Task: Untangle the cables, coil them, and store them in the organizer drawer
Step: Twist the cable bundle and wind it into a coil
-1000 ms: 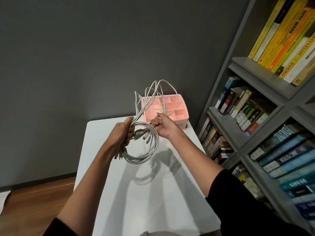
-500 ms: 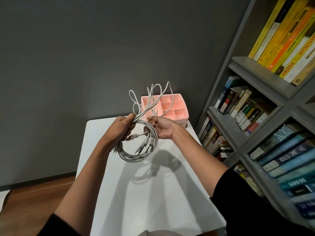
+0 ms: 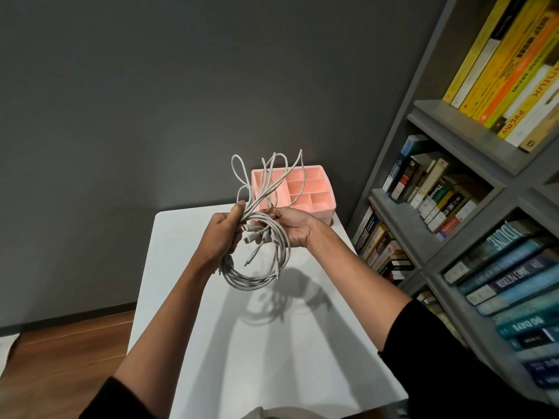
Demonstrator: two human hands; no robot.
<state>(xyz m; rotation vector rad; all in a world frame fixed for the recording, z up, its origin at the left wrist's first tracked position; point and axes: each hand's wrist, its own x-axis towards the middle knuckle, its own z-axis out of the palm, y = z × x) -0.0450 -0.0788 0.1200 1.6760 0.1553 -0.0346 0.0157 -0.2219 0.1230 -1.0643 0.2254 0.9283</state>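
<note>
A bundle of several grey-white cables (image 3: 257, 276) hangs in the air above the white table (image 3: 272, 358). My left hand (image 3: 222, 234) grips the bundle on its left side, fingers curled round the strands. My right hand (image 3: 292, 226) holds the coil's upper right part, palm turned toward me. Loose loops stick up above both hands, and several plug ends dangle inside the coil. A pink organizer drawer (image 3: 314, 189) with several compartments stands at the table's far right end, behind the hands.
A grey bookshelf (image 3: 472, 207) packed with books runs along the right side, close to the table. A dark grey wall lies behind. Wooden floor (image 3: 60, 352) shows at lower left.
The loose ends have been drawn in and the coil hangs lower and rounder. My right hand has turned palm-up on the coil's right side. Both hands shifted slightly left.
</note>
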